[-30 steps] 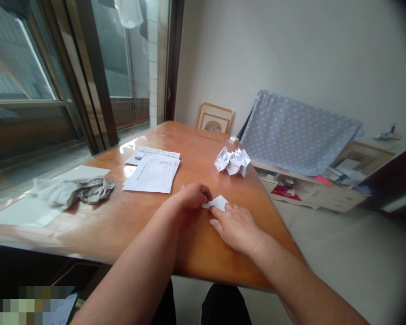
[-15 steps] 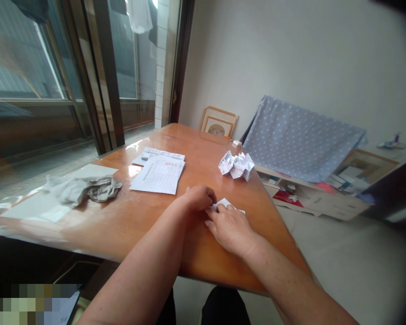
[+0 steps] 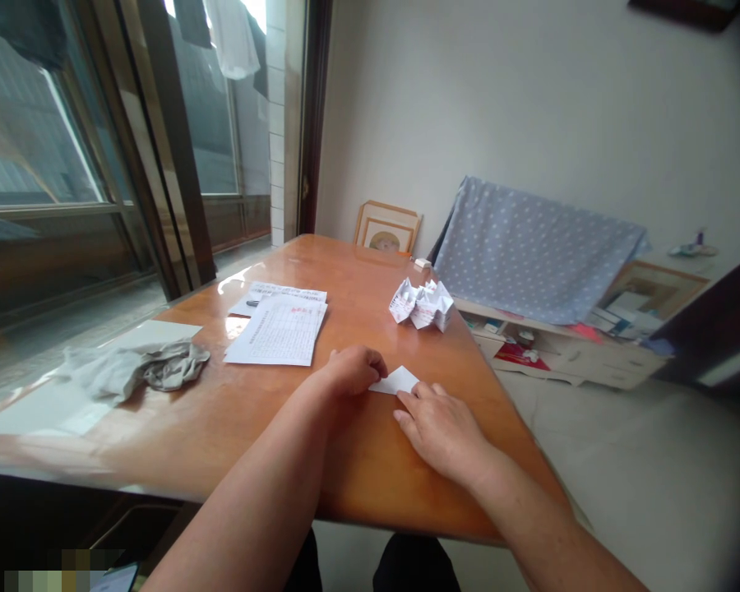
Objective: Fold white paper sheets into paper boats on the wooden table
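Observation:
On the wooden table lies a small piece of folded white paper [image 3: 397, 380], its top coming to a point. My left hand [image 3: 356, 368] has its curled fingers closed on the paper's left corner. Across from it, my right hand [image 3: 441, 421] rests with stretched fingers over the right corner, thumb apart from them on the near side. Those fingertips hide the right end of the paper. Farther back stand several folded paper pieces [image 3: 422, 305] with printed marks, bunched close together.
Left of my hands is a stack of printed sheets [image 3: 277, 333]. A crumpled grey cloth [image 3: 176, 366] lies farther left, partly on a pale board [image 3: 49, 407]. A small white object [image 3: 423, 264] sits at the far table edge. The table's right edge [image 3: 524, 419] runs beside my right forearm.
My right hand has slid to the right along the paper, away from my left hand, uncovering its middle. My left hand keeps hold of the left corner. The camera view has shifted slightly.

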`<action>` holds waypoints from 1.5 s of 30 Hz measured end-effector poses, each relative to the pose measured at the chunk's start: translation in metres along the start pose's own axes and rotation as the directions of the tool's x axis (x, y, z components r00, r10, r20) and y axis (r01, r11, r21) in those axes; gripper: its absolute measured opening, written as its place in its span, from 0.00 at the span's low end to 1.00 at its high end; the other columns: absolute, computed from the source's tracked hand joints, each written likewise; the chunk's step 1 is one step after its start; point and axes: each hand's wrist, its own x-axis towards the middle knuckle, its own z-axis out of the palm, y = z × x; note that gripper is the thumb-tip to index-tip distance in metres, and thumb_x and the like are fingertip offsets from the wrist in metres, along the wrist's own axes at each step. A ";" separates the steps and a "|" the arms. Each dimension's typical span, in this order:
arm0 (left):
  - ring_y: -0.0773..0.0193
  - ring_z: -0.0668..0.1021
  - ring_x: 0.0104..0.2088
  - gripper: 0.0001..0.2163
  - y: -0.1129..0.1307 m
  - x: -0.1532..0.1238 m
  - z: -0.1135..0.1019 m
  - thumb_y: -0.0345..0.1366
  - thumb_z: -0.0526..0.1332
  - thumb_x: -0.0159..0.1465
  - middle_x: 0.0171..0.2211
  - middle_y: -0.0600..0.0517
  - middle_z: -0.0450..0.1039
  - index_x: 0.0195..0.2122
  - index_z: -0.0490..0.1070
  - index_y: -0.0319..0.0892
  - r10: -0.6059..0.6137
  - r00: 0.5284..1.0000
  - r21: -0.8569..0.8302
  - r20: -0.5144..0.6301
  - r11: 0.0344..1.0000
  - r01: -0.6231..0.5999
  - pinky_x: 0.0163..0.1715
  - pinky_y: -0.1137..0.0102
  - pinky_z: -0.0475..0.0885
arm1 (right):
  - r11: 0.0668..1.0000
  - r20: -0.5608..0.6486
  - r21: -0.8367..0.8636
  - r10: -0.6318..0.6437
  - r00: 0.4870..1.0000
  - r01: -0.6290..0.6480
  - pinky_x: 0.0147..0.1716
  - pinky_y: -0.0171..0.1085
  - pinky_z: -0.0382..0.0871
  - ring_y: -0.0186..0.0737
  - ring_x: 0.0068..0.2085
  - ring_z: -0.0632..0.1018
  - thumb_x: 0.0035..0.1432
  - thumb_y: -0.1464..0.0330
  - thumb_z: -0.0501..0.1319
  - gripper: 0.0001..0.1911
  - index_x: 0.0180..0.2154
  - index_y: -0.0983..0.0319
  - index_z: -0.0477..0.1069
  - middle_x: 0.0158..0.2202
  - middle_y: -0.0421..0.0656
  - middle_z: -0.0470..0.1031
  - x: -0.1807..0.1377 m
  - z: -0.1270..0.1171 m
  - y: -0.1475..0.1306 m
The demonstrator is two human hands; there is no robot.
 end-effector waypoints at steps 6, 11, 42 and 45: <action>0.55 0.79 0.39 0.12 0.001 0.001 0.000 0.31 0.59 0.57 0.36 0.54 0.82 0.36 0.81 0.51 0.021 1.000 0.037 0.000 0.999 -0.021 0.46 0.64 0.68 | 0.997 -0.010 -0.024 0.069 0.998 -0.070 0.45 0.43 0.59 0.49 0.46 0.71 0.70 0.56 0.48 0.20 0.47 0.54 0.77 0.44 0.48 0.75 -0.012 -0.001 0.033; 0.57 0.79 0.38 0.14 0.002 0.002 0.002 0.30 0.57 0.56 0.36 0.55 0.81 0.37 0.80 0.51 0.045 0.999 0.049 0.001 0.998 -0.045 0.43 0.65 0.69 | 0.994 -0.013 -0.015 0.106 0.994 -0.106 0.46 0.44 0.59 0.49 0.46 0.71 0.70 0.56 0.50 0.19 0.50 0.52 0.76 0.45 0.47 0.75 -0.020 0.001 0.050; 0.61 0.78 0.38 0.09 0.003 0.018 0.024 0.29 0.55 0.61 0.38 0.50 0.78 0.39 0.73 0.43 0.128 0.963 -0.083 -0.236 0.985 -0.151 0.38 0.70 0.69 | 0.849 -0.099 0.495 0.267 0.959 -0.185 0.28 0.35 0.48 0.34 0.29 0.70 0.64 0.65 0.54 0.13 0.29 0.60 0.71 0.28 0.39 0.75 0.076 0.029 0.086; 0.61 0.79 0.38 0.10 0.000 0.021 0.029 0.33 0.55 0.63 0.38 0.50 0.79 0.43 0.72 0.42 0.066 0.972 -0.180 -0.227 0.978 -0.108 0.38 0.70 0.71 | 0.836 -0.085 0.509 0.286 0.955 -0.205 0.28 0.35 0.49 0.35 0.30 0.70 0.64 0.65 0.53 0.14 0.29 0.61 0.72 0.28 0.40 0.75 0.074 0.026 0.092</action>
